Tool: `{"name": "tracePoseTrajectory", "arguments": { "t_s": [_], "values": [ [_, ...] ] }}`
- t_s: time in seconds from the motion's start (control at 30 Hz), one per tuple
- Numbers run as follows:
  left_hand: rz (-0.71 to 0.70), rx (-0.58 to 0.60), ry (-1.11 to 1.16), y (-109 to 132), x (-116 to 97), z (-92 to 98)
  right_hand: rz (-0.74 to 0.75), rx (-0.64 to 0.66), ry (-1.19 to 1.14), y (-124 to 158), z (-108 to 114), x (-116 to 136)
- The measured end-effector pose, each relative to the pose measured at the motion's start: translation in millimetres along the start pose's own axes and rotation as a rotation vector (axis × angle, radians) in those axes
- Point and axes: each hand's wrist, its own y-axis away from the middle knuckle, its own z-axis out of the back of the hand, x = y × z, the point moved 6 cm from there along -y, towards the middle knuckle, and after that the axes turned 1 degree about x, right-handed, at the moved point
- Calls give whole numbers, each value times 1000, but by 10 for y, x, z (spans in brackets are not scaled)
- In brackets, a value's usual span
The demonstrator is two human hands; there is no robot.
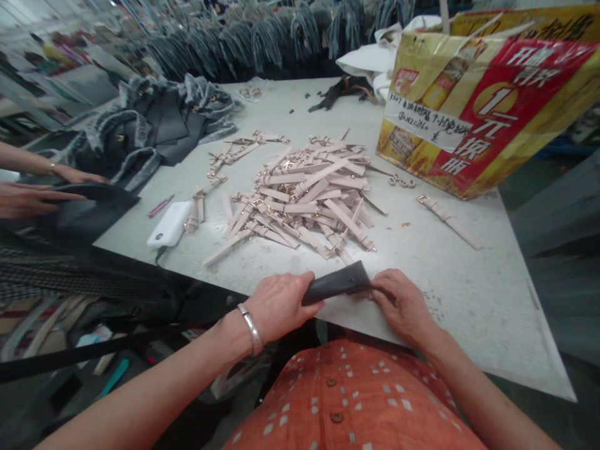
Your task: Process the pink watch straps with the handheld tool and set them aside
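My left hand point(285, 304) is closed around one end of a folded black leather-like piece point(338, 282), held just over the table's near edge. At the other end of that piece, the fingers of my right hand point(404, 304) are pinched together. A bit of something thin and brownish shows by those fingertips, too small to name. Just beyond my hands lies a heap of beige buckle straps point(304, 197), piled loosely with gold-coloured buckles among them. One single beige strap point(450, 222) rests apart on the right.
A yellow and red carton point(469, 119) stands at the table's point(492, 300) back right. On the left are a white power bank point(169, 224) with a cable, a pink tool point(160, 206) and dark denim garments point(164, 119). Another person's hands point(37, 194) handle black material there.
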Motion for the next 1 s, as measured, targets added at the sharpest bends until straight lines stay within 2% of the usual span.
{"name": "tracePoseTrajectory", "arguments": {
  "t_s": [0.1, 0.2, 0.37, 0.53, 0.63, 0.73, 0.87, 1.0],
  "values": [
    [45, -15, 19, 39, 89, 3, 6, 8, 21, -3, 5, 16],
    [25, -8, -3, 143, 135, 35, 2, 5, 31, 2, 3, 6],
    [-36, 52, -59, 267, 70, 31, -12, 0, 30, 12, -14, -17],
    [-62, 25, -42, 139, -96, 6, -3, 21, 34, 1, -18, -15],
    [-45, 6, -11, 58, -109, -11, 12, 4, 47, -4, -6, -7],
    [31, -30, 36, 53, 2, -24, 10, -2, 72, -3, -4, 16],
    [159, -73, 92, 173, 226, -38, 25, 3, 114, -1, -11, 66],
    [151, -26, 99, 318, 307, -85, 28, 25, 136, -3, -34, 64]
  ]
}}
